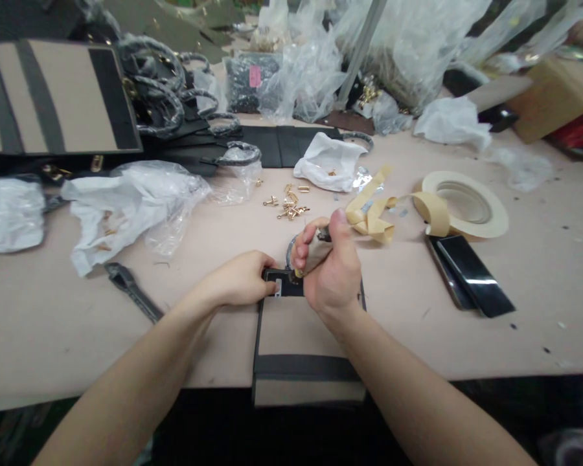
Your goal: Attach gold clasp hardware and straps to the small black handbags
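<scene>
A beige bag panel (291, 333) with black bands lies at the table's near edge in front of me. My left hand (245, 279) rests on its black top strip, fingers curled down onto it beside a small metal fitting (278, 285). My right hand (333, 268) is closed around a tape-wrapped tool handle (315, 252), whose tip points down at the fitting. Loose gold hardware pieces (287, 202) lie just beyond my hands.
A roll of beige tape (466, 204) with a crumpled strip (372, 217) lies to the right, with black flat pieces (469, 275) below it. White and clear plastic bags (126, 207), a black strap (131, 290), stacked bag panels (53, 97) and wrapped handles (160, 90) crowd the left and back.
</scene>
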`<state>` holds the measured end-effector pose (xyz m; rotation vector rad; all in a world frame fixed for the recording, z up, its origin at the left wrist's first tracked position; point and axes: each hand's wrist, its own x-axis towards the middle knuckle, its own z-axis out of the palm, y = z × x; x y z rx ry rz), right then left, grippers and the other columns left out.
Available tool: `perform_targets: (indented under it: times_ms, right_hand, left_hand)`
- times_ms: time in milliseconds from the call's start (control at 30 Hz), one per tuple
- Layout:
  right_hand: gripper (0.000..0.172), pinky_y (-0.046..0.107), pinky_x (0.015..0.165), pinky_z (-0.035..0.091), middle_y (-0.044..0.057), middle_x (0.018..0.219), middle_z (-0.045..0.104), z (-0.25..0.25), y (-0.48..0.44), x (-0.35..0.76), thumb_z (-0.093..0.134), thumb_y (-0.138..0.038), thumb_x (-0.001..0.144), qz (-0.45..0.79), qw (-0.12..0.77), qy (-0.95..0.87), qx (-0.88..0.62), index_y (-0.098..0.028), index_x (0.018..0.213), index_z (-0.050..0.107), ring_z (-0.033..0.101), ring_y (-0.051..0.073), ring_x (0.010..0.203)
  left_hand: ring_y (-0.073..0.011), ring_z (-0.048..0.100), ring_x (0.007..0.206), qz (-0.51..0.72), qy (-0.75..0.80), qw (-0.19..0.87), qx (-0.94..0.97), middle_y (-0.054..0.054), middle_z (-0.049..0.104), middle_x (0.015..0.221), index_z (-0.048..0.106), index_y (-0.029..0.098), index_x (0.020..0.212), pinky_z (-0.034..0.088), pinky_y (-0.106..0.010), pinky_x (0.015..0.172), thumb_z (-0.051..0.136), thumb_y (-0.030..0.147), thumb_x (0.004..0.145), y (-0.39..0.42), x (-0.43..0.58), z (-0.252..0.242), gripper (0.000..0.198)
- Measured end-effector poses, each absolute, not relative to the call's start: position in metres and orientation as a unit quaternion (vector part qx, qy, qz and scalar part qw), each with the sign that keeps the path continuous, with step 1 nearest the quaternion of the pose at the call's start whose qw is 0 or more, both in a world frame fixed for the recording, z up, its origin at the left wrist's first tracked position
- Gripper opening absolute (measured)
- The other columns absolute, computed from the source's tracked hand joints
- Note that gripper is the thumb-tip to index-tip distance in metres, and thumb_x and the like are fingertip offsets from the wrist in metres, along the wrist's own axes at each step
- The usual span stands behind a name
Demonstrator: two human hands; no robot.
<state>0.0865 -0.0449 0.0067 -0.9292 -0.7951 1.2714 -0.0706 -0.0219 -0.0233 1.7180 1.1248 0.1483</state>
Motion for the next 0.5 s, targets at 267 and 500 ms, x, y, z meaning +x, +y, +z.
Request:
perform_targets:
  times_ms: [267,500]
  right_hand:
    - [0.042,0.030,0.050,0.039,-0.002,0.058,0.052,-0.016,-0.049,0.072,0.047,-0.049,0.101,0.479,0.614,-0.482,-0.401,-0.024,0.068,0.052,0.048,0.014,0.049]
    - [0.039,0.031,0.052,0.038,-0.001,0.056,0.051,-0.016,-0.056,0.070,0.050,-0.041,0.099,0.491,0.634,-0.468,-0.372,-0.024,0.065,0.055,0.046,0.015,0.050]
  left_hand:
    - [-0.0215,0.065,0.068,0.101,0.462,0.525,0.708,-0.005,0.074,0.072,0.077,0.017,0.083,0.046,-0.029,0.066,0.068,0.019,0.069,-0.024,-0.072,-0.027,0.017]
    - [-0.0216,0.067,0.071,0.088,0.462,0.519,0.714,-0.007,0.077,0.079,0.076,0.017,0.085,0.048,-0.030,0.068,0.064,0.017,0.073,-0.024,-0.071,-0.026,0.017]
